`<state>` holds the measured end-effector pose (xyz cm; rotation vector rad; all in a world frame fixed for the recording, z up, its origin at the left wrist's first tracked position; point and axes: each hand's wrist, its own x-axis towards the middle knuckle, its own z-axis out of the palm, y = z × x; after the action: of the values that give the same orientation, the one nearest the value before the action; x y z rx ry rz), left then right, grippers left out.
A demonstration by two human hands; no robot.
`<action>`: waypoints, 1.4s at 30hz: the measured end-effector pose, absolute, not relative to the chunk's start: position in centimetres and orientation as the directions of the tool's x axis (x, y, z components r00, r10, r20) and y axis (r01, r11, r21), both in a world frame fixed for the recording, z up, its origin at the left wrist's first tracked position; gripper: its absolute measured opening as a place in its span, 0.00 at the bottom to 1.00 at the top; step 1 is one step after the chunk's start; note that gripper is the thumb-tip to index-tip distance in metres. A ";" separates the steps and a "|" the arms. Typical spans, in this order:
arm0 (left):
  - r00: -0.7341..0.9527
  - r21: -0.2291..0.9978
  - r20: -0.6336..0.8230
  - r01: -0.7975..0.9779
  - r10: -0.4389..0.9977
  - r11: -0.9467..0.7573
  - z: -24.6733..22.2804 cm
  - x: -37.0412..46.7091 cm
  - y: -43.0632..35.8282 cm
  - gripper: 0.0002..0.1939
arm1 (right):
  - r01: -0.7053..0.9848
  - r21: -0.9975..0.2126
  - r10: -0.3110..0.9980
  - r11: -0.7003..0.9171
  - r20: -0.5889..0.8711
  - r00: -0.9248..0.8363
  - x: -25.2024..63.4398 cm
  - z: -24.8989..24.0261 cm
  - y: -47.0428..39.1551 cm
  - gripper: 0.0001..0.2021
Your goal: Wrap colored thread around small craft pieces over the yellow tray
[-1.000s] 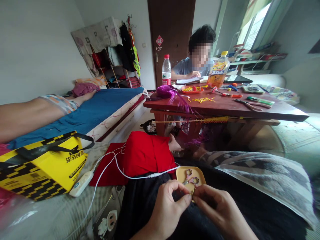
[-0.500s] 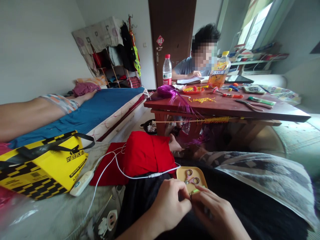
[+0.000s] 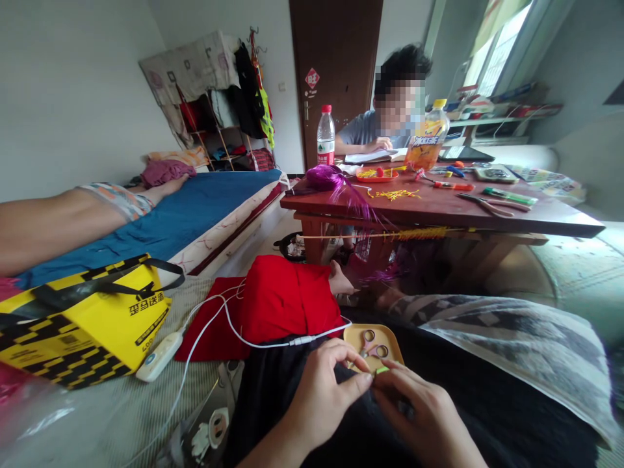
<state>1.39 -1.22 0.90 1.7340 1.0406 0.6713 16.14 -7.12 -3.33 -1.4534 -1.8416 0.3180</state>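
On my lap, my left hand (image 3: 327,383) and my right hand (image 3: 420,398) meet with their fingertips close together. The left thumb and forefinger pinch near a tiny dark item that is too small to name. The fingers of the right hand are curled, and a small dark object (image 3: 405,408) shows in part beneath them. Just beyond the fingertips rests a yellow tray (image 3: 391,335), holding small scissors (image 3: 374,346) with pinkish handles. Something bright green (image 3: 381,370) shows at the tray's near edge, partly hidden by my right fingers.
A red cloth (image 3: 292,299) and white cable (image 3: 263,346) lie left of the tray. Pliers (image 3: 487,203), bottles and purple strands (image 3: 324,179) occupy the wooden table (image 3: 448,211), where another person (image 3: 361,133) sits. A yellow bag (image 3: 112,331) stands at left; someone's leg (image 3: 43,224) rests on the bed.
My left thumb and forefinger have straightened and drawn slightly back from the right fingertips. The right hand has barely shifted; the tray and scissors stay put.
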 end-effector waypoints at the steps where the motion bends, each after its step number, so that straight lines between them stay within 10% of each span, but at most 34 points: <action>1: 0.482 0.935 -0.018 0.319 0.876 -0.156 0.8 1.5 -1.3 0.02 | 0.723 -0.608 0.911 0.328 0.407 -0.071 16.1 -3.3 -7.1 0.07; 7: 0.444 0.966 -0.059 0.251 0.894 -0.061 0.6 2.3 -1.5 0.02 | 0.754 -0.539 0.858 0.375 0.511 -0.061 15.9 -3.2 -7.2 0.08; 14: 0.485 0.901 -0.350 -0.061 0.801 0.430 0.2 2.2 -1.9 0.03 | 0.878 -0.236 0.573 0.415 0.818 -0.051 15.5 -1.9 -6.7 0.07; 21: 0.548 0.811 -0.434 -0.109 0.715 0.575 0.1 2.2 -1.7 0.03 | 0.838 -0.241 0.554 0.489 0.828 -0.085 15.5 -1.3 -6.8 0.08; 42: 0.617 0.831 -0.538 0.271 0.575 0.486 0.7 1.6 0.4 0.04 | 0.706 -0.213 0.591 0.675 0.729 -0.345 16.8 -1.7 -6.8 0.11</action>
<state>1.60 0.36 0.69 1.0852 0.9308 0.2219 16.84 -6.80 -1.72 -0.9985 -2.0554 -0.1764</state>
